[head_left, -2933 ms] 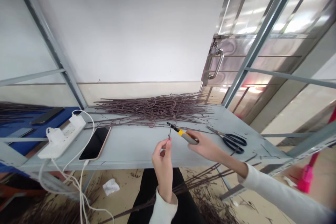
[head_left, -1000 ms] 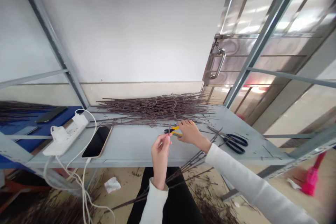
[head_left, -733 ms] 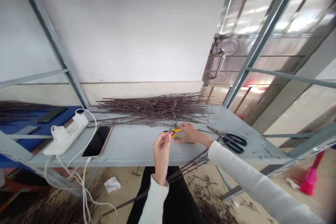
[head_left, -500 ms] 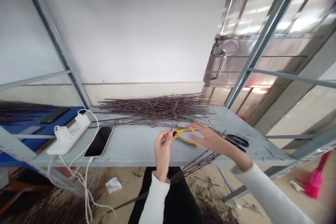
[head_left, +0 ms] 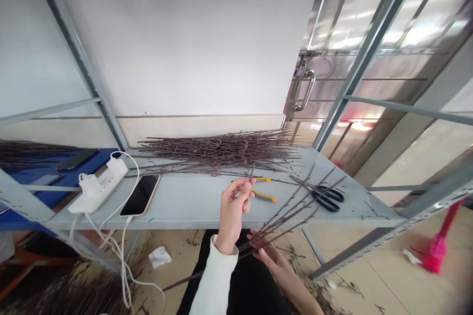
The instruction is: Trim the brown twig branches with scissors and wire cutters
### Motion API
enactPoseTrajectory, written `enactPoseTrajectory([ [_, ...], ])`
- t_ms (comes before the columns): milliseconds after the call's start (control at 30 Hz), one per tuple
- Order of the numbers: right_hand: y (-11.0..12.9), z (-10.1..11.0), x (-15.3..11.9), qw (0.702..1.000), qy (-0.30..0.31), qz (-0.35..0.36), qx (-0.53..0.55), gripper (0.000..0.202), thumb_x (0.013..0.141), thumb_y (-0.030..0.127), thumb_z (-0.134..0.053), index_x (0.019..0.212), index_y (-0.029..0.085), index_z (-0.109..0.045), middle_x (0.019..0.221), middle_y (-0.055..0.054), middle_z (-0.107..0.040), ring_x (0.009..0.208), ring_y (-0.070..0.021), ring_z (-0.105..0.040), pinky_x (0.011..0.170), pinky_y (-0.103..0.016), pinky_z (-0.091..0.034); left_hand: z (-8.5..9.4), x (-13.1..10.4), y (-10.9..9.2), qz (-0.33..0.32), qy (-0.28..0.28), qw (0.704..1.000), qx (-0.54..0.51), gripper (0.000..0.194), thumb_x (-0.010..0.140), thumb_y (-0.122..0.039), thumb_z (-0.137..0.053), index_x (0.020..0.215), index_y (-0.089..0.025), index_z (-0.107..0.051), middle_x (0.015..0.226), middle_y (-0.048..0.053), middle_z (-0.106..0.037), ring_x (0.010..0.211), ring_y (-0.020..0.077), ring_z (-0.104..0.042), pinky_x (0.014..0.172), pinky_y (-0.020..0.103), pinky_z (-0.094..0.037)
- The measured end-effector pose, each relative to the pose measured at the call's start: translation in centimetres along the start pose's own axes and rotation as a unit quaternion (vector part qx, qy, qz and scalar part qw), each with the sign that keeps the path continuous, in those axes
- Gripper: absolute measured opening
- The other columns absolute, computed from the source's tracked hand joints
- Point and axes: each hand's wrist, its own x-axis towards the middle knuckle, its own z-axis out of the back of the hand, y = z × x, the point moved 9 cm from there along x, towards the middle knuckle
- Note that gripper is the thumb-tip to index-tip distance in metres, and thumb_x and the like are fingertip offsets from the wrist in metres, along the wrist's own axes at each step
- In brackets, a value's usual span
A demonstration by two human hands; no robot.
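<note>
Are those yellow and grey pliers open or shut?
Open, it seems: the pliers lie on the shelf with their handles spread apart, though the left hand mostly hides their head.

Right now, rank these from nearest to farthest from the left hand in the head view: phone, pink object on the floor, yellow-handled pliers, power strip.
From the left hand:
1. Yellow-handled pliers, just to its right
2. Phone, left
3. Power strip, left beyond the phone
4. Pink object, far right, on the floor
</note>
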Motion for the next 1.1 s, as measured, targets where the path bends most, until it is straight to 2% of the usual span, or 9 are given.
enactPoseTrajectory([
  [133, 3.1, -2.6, -0.9, 0.999, 0.013, 0.033, 0.021, 0.046, 0.077, 0.059, -0.061, 0.098, 0.019, -0.068, 0.105, -0.011, -0.07, 0.103, -0.0243, -0.063, 0.096, -0.039, -0.046, -2.0, -0.5, -1.5, -0.017, 0.035, 0.998, 0.041, 0.026, 0.078, -0.04, -0.068, 0.087, -0.015, -0.068, 0.072, 0.003, -0.066, 0.046, 0.004, -0.04, 0.043, 0.019, -0.03],
  [233, 6.1, -3.4, -1.5, 0.999, 0.028, 0.039, -0.012, 0.042, 0.08, 0.058, -0.057, 0.087, 0.017, -0.067, 0.095, -0.01, -0.072, 0.091, -0.0227, -0.067, 0.087, -0.037, -0.051, -3.4, 0.0, -3.8, -0.086, 0.08, 0.983, 0.144, 0.029, 0.083, -0.042, -0.061, 0.098, -0.019, -0.069, 0.103, 0.01, -0.069, 0.085, 0.0167, -0.063, 0.075, 0.028, -0.049],
  [300, 9.0, -3.7, -1.4, 0.997, 0.035, 0.059, -0.024, 0.041, 0.081, 0.058, -0.057, 0.083, 0.017, -0.065, 0.093, -0.01, -0.072, 0.089, -0.0224, -0.067, 0.085, -0.037, -0.052, -3.1, 0.3, -5.8, -0.157, 0.07, 0.956, 0.237, 0.034, 0.085, -0.044, -0.057, 0.11, -0.024, -0.066, 0.124, 0.009, -0.061, 0.117, 0.0226, -0.053, 0.098, 0.035, -0.042],
  [367, 12.2, -3.7, -0.8, 0.996, 0.033, 0.077, -0.017, 0.043, 0.08, 0.059, -0.057, 0.081, 0.017, -0.064, 0.092, -0.011, -0.073, 0.09, -0.0235, -0.068, 0.084, -0.037, -0.053, -1.4, 0.1, -7.7, -0.216, 0.026, 0.927, 0.304, 0.041, 0.087, -0.048, -0.053, 0.119, -0.024, -0.06, 0.137, 0.009, -0.05, 0.129, 0.0236, -0.042, 0.104, 0.037, -0.036],
  [567, 21.5, -2.8, 2.6, 0.987, -0.011, 0.16, 0.026, 0.043, 0.075, 0.061, -0.062, 0.08, 0.018, -0.061, 0.083, -0.007, -0.074, 0.079, -0.022, -0.07, 0.072, -0.033, -0.056, 5.4, -2.2, -5.6, -0.078, 0.052, 0.905, 0.414, 0.038, 0.091, -0.046, -0.044, 0.11, -0.022, -0.066, 0.119, 0.009, -0.064, 0.117, 0.0235, -0.054, 0.105, 0.038, -0.036],
  [700, 25.6, -3.2, 4.8, 0.981, -0.022, 0.194, 0.013, 0.047, 0.072, 0.063, -0.063, 0.08, 0.017, -0.059, 0.078, -0.007, -0.074, 0.073, -0.0209, -0.071, 0.062, -0.03, -0.057, 8.5, -4.0, -4.3, -0.024, 0.021, 0.924, 0.382, 0.036, 0.083, -0.045, -0.057, 0.107, -0.021, -0.068, 0.108, 0.01, -0.069, 0.095, 0.0245, -0.064, 0.086, 0.034, -0.049],
  [800, 27.5, -4.1, 6.0, 0.978, -0.015, 0.207, -0.006, 0.048, 0.074, 0.064, -0.06, 0.082, 0.017, -0.059, 0.073, -0.006, -0.073, 0.069, -0.0199, -0.071, 0.06, -0.029, -0.057, 8.7, -4.3, -3.5, -0.001, 0.029, 0.926, 0.376, 0.034, 0.078, -0.044, -0.064, 0.099, -0.019, -0.069, 0.083, 0.006, -0.07, 0.062, 0.0163, -0.06, 0.061, 0.026, -0.049],
  [933, 28.6, -4.7, 7.0, 0.973, 0.004, 0.231, -0.021, 0.05, 0.074, 0.065, -0.058, 0.086, 0.016, -0.059, 0.069, -0.005, -0.07, 0.065, -0.0187, -0.069, 0.06, -0.03, -0.057, 8.1, -4.2, -2.4, 0.016, 0.034, 0.948, 0.315, 0.033, 0.079, -0.047, -0.062, 0.092, -0.016, -0.069, 0.058, -0.002, -0.054, 0.042, 0.0061, -0.037, 0.041, 0.019, -0.029],
  [1100, 26.4, -2.8, 6.1, 0.949, -0.117, 0.291, 0.016, 0.051, 0.07, 0.062, -0.064, 0.101, 0.023, -0.052, 0.094, -0.003, -0.066, 0.081, -0.0166, -0.066, 0.069, -0.029, -0.056, 7.0, -4.5, -0.4, 0.044, 0.028, 0.972, 0.23, 0.046, 0.075, -0.055, -0.064, 0.094, -0.013, -0.066, 0.057, -0.003, -0.052, 0.037, 0.0019, -0.028, 0.037, 0.018, -0.018],
])
